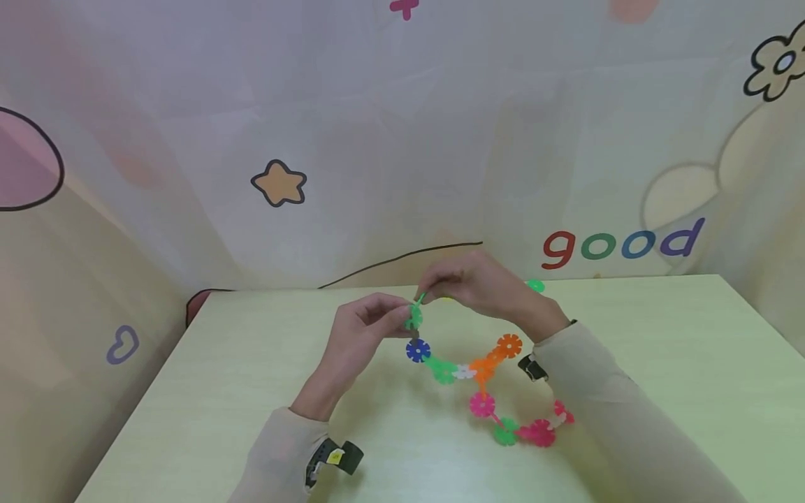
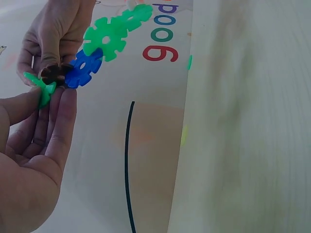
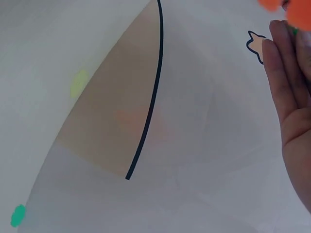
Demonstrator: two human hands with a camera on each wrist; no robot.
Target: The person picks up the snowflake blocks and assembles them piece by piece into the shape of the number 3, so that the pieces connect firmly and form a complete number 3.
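My left hand pinches a green notched snowflake disc between thumb and fingers. Opposite it, my right hand pinches a second, thin-looking green disc that meets the first one edge-on. From there hangs a chain of joined discs: a dark brown one, a blue one, green ones, a white one and orange ones. A lower branch carries a pink disc, a green one and more pink and white pieces. Blurred orange discs fill a corner of the right wrist view.
At the back of the pale table lie a yellow disc and a green disc, near the printed cloth backdrop. Dark wrist straps with cameras sit over both sleeves.
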